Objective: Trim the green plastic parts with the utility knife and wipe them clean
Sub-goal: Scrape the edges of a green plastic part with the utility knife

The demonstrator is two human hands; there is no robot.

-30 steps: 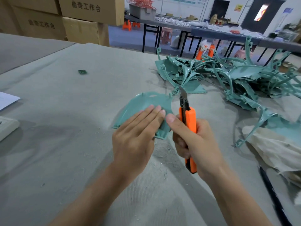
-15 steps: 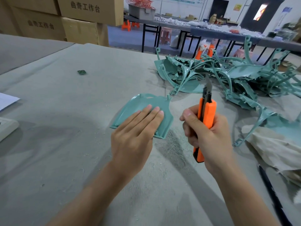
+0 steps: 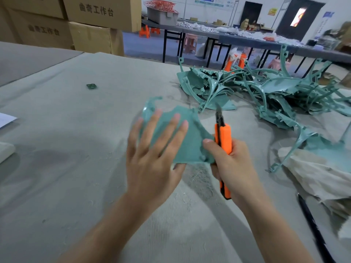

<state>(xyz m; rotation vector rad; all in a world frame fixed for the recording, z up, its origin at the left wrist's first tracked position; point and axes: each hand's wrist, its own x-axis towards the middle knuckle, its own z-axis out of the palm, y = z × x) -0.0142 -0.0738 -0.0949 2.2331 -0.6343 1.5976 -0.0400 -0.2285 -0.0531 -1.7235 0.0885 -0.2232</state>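
open felt left; parts pile blocks right.

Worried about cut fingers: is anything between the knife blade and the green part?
Nothing visible. The utility knife blade points up just right of the green part; the left hand lies spread farther left.

My work table, grey felt-covered: one sheet of white paper at its left edge, one black cord at my near right. Beyond its far left corner, stacked cardboard boxes with printed characters. Background: long dark tables, orange stools, one grey bin.
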